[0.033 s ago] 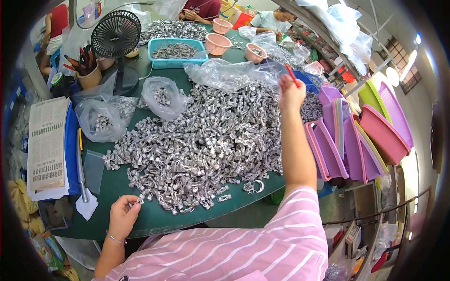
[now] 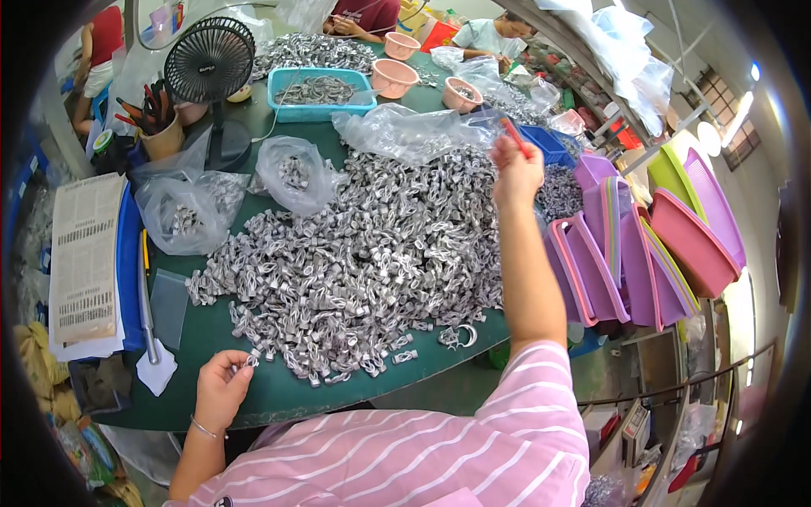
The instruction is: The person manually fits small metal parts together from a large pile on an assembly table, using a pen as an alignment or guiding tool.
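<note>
At the near left edge of the pile, my left hand (image 2: 221, 389) pinches a small silver-grey metal piece (image 2: 252, 360) between thumb and fingertips. My right arm reaches out past the pile's right side, and my right hand (image 2: 517, 169) is closed round a slim red tool (image 2: 513, 135). Its working end is hidden, so I cannot tell its exact kind. A broad heap of small looped metal pieces (image 2: 363, 253) covers the middle of the green table (image 2: 211, 325). A few pieces, with a crescent-shaped ring (image 2: 466, 336), lie at its near edge.
Clear plastic bags (image 2: 296, 173) hold pieces at the left, near a black fan (image 2: 211, 63). A blue tray (image 2: 325, 114) stands behind. Purple and pink bins (image 2: 625, 253) line the right. A knife (image 2: 150, 313) lies left by papers (image 2: 84, 253). Two people work across the table.
My right hand has shifted a little to the left and turned, with the red tool still in it. The left hand and the heap look the same.
</note>
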`<move>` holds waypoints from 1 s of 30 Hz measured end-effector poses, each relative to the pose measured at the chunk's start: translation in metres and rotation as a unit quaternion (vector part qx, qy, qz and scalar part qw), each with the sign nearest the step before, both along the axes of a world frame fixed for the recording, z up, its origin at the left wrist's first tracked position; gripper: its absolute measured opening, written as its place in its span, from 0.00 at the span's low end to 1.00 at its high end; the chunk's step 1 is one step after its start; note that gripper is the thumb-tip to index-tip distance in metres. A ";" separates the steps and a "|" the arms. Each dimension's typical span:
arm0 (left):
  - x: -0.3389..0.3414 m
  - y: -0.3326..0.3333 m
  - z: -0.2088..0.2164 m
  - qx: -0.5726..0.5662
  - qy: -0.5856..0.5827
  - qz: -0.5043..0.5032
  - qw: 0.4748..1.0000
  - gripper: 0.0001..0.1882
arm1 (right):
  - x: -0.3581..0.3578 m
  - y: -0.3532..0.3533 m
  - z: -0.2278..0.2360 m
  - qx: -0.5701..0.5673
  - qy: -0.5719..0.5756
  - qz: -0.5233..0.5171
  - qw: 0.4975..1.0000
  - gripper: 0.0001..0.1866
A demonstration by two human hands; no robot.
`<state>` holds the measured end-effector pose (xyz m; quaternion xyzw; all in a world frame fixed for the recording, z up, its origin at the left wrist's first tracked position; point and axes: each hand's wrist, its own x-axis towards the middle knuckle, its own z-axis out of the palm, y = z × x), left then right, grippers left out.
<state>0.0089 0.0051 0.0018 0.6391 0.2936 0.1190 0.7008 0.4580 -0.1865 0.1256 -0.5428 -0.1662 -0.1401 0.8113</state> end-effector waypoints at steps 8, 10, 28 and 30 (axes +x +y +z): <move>0.005 -0.007 0.026 -0.148 -0.090 -0.002 0.985 0.10 | -0.252 0.072 -0.058 -0.208 0.069 0.511 0.831 0.06; 0.007 -0.009 0.033 -0.164 -0.082 -0.012 0.983 0.09 | -0.278 0.076 -0.068 -0.217 0.102 0.527 0.815 0.06; -0.015 -0.007 0.022 0.050 -0.199 0.024 0.978 0.13 | -0.317 0.078 -0.127 -0.087 0.042 0.551 0.829 0.14; -0.015 -0.009 0.021 0.019 -0.207 0.049 0.977 0.12 | -0.319 0.077 -0.127 -0.082 -0.012 0.517 0.852 0.16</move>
